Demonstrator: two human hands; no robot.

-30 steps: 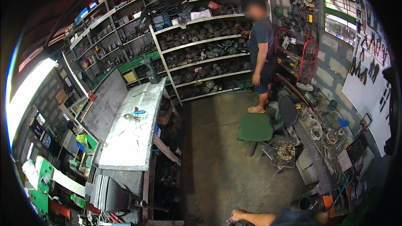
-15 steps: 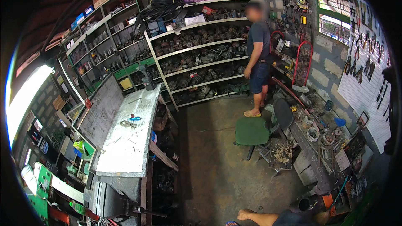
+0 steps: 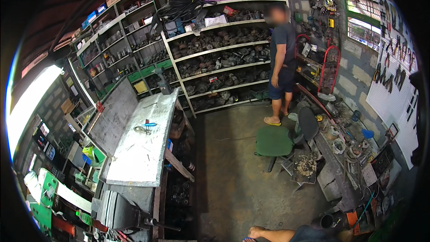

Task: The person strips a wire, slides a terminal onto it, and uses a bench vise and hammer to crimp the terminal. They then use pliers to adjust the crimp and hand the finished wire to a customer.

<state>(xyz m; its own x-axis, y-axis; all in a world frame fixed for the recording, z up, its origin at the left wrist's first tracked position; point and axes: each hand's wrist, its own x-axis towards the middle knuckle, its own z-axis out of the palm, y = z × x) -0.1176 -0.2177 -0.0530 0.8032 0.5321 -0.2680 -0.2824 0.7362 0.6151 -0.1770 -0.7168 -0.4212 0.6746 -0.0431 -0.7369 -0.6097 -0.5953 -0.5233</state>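
My right hand (image 3: 256, 232) shows at the lower edge, its forearm coming in from the right out of a dark sleeve. The fingers are curled together, and whatever they may hold is hidden. It is over the concrete floor (image 3: 233, 175), apart from the furniture. Just below it, part of a foot in a sandal with a blue strap (image 3: 248, 239) shows. My left hand is out of view. Left of the hand stands a workbench with a pale metal top (image 3: 139, 163). A large bench vise (image 3: 117, 210) sits at the bench's near end.
A person (image 3: 281, 54) stands by shelves of metal parts (image 3: 215, 69). A green swivel chair (image 3: 274, 141) stands mid-floor, beside a cluttered low bench (image 3: 329, 161). A blue-handled tool (image 3: 150, 124) lies on the metal top. Pliers hang on a white pegboard (image 3: 385, 94).
The whole view has shifted, so the room sits slightly lower and farther right. My right hand is slightly farther left in the picture. The other person's head has turned.
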